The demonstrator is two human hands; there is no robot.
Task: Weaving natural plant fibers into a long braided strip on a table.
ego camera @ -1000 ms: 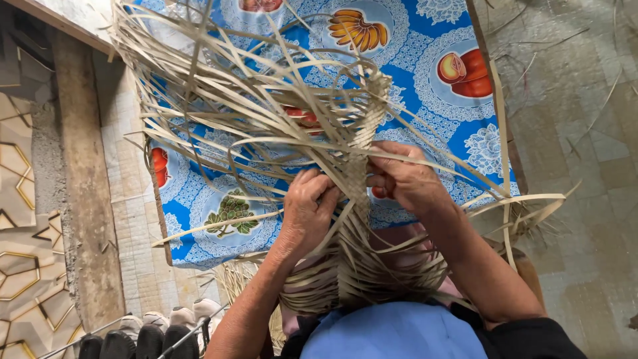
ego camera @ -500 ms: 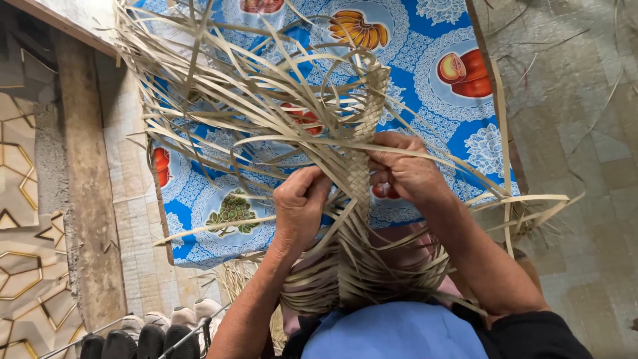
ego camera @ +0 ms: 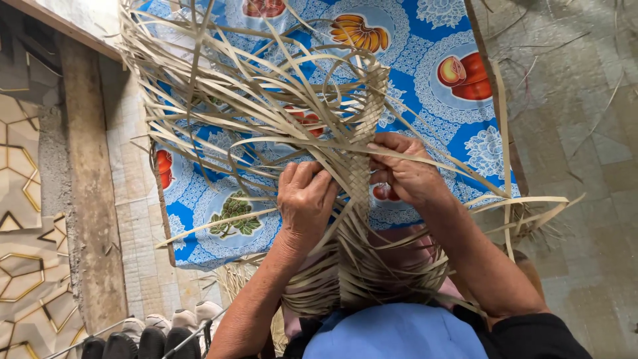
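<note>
A half-woven piece of pale dried leaf strips (ego camera: 352,166) stands upright in front of me, its plaited band running up the middle and many loose strips fanning out to the left and top. My left hand (ego camera: 306,199) is curled around strips on the left side of the plaited band. On the band's right side, my right hand (ego camera: 405,174) pinches a strip. More loose strip ends (ego camera: 372,272) hang down over my lap.
A blue cloth with fruit and leaf prints (ego camera: 425,80) lies under the work. A wooden plank (ego camera: 86,199) runs along the left. Grey floor with stray strips (ego camera: 578,100) is at the right. Several rounded dark and pale objects (ego camera: 153,332) sit at bottom left.
Both hands have shifted slightly upward along the plaited band, and the strips between them have been worked closer together.
</note>
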